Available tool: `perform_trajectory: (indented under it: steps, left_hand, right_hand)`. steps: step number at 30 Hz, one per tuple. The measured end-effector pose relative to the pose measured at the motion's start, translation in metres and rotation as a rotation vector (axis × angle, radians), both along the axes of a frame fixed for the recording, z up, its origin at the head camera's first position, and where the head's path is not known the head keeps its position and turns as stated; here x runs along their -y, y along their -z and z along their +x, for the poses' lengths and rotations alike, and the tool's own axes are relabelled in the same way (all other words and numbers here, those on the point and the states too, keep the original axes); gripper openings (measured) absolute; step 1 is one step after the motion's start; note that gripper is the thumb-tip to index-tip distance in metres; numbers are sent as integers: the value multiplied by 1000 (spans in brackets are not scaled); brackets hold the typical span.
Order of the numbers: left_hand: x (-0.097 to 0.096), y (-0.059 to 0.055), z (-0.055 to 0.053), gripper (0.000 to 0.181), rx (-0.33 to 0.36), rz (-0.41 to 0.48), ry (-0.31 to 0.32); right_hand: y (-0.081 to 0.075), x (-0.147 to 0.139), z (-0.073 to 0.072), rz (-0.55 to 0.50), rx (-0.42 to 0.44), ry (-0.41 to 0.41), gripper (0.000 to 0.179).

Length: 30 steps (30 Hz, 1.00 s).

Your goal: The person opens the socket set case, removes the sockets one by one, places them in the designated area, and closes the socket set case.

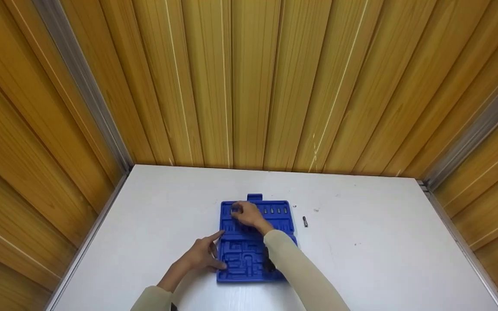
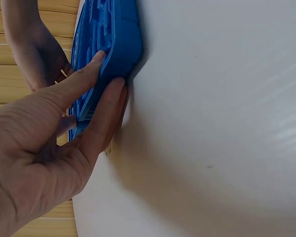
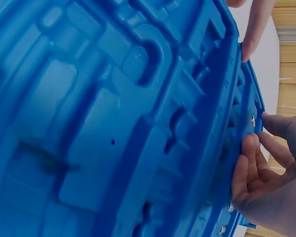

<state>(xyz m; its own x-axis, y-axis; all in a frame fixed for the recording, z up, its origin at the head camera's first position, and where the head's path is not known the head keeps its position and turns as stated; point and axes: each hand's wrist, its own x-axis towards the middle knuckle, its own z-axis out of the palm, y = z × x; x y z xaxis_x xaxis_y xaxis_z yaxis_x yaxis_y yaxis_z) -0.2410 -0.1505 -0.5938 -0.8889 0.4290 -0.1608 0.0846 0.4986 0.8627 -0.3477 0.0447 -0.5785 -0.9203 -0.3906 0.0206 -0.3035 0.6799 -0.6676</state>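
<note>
An open blue plastic tool case (image 1: 234, 278) with moulded slots lies on the white table. My left hand (image 1: 201, 254) holds its left edge, thumb on the rim and other fingers along the side, as the left wrist view shows closely. Over the far left slots, my right hand (image 1: 248, 214) pinches a small silvery metal piece (image 3: 253, 120) with thumb and forefinger at the case. Its exact kind is too small to tell. Several similar small metal pieces (image 1: 279, 211) stand in a row of slots right of that hand. My right forearm hides part of the near half.
A small dark metal piece (image 1: 305, 221) lies on the white table (image 1: 370, 250), right of the case. Tiny dark specks (image 1: 316, 210) dot the tabletop near it. Wood-patterned panels (image 1: 249, 86) with metal corner posts enclose the table's back and sides.
</note>
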Motion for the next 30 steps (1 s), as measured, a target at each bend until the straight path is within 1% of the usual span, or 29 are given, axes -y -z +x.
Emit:
perform_trajectory:
  steps: [3,7,10,14,18,20,23,27,30]
  left_hand:
    - [-1,-1,0,105,9,4,-10]
    - [-1,0,2,106,37,1,-17]
    - [-1,0,2,106,32,-6,-20]
    - [-2,-1,1,107,30,-9,-26]
    - [-1,-4,-1,107,29,-21,-39]
    - [0,-5,-2,107,32,-26,-46]
    - [0,-5,-2,107,17,-38,-44]
    - [-1,-3,-2,107,14,-11,-28]
    - [-1,-2,-2,107,27,4,-31]
  right_hand:
    - [3,4,0,21,-23,44,31]
    - [9,9,1,57,-22,93,33]
    - [11,12,2,78,-24,113,33]
    - [8,11,0,89,-34,126,33]
    - [3,12,-3,79,-10,117,33]
    - [1,12,-5,70,16,98,34]
    - [-2,10,-7,48,50,73,35]
    - [-2,6,-11,48,74,68,36]
    - [-1,5,-14,38,88,59,36]
